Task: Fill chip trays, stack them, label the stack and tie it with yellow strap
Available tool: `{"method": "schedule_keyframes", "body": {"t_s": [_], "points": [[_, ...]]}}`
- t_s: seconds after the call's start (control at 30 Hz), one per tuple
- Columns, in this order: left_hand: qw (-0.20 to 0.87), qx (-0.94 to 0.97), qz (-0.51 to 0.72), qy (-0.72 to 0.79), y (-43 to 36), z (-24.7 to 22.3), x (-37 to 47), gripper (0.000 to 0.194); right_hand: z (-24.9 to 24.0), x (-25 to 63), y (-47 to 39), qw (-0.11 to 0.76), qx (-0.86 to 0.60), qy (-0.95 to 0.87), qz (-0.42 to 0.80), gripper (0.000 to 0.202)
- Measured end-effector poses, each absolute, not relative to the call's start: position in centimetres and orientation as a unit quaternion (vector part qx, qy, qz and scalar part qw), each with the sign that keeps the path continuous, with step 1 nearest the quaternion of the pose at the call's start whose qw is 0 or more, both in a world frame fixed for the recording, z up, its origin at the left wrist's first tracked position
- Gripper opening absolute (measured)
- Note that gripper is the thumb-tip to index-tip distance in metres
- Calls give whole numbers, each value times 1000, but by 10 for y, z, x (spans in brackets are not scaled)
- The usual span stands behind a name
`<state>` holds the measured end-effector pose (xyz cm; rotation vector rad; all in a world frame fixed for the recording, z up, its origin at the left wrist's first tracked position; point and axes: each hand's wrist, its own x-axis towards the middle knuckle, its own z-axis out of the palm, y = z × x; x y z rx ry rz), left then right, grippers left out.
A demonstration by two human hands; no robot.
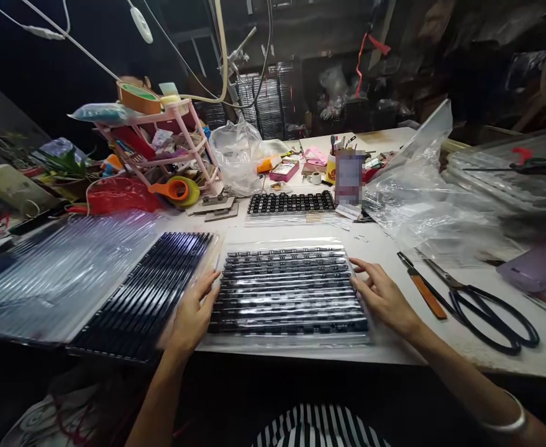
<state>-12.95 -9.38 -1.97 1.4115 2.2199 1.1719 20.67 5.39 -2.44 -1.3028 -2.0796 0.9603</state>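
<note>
In front of me on the white table lies a clear plastic tray [291, 343] filled with rows of black strips [286, 292] that shine under the light. My left hand [193, 316] is on its left edge, the fingers bent against the rim. At the right edge, my right hand [379, 295] grips the rim between thumb and fingers. The undersides of both hands' grips are hidden. Left of the tray is another set of long black strips [146, 298], beside a stack of ribbed clear plastic trays [72, 267].
Large black-handled scissors [482, 310] and a cutter with an orange-brown handle [426, 292] lie at the right. Behind stand a tray of small black parts [291, 202], a pink rack [179, 136] and crumpled clear plastic bags [435, 192]. Cables [223, 56] hang overhead.
</note>
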Motion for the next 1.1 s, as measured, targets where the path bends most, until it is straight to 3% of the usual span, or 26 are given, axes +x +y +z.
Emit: {"method": "schedule_keyframes", "body": {"t_s": [0.33, 0.5, 0.6, 0.7, 0.83, 0.97, 1.1], "points": [[129, 548, 292, 773, -79, -30, -137, 47, -33, 210, 72, 199, -490, -808, 258, 48], [-7, 580, 156, 799, -64, -49, -126, 55, -32, 185, 64, 114, -422, -899, 34, 45], [-19, 602, 115, 790, -57, -54, -118, 58, -34, 170, 58, 75, -362, -927, -70, 51], [22, 623, 116, 773, -49, -50, -118, 61, -37, 160, 62, 71, -354, -931, -52, 49], [90, 639, 177, 743, -54, -46, -129, 68, -42, 165, 73, 99, -361, -925, 59, 46], [107, 559, 312, 761, -89, -50, -128, 51, -50, 193, 63, 130, -340, -927, 93, 47], [134, 565, 305, 755, -137, -46, -118, 43, -62, 241, 33, 225, -322, -914, 97, 45]]}}
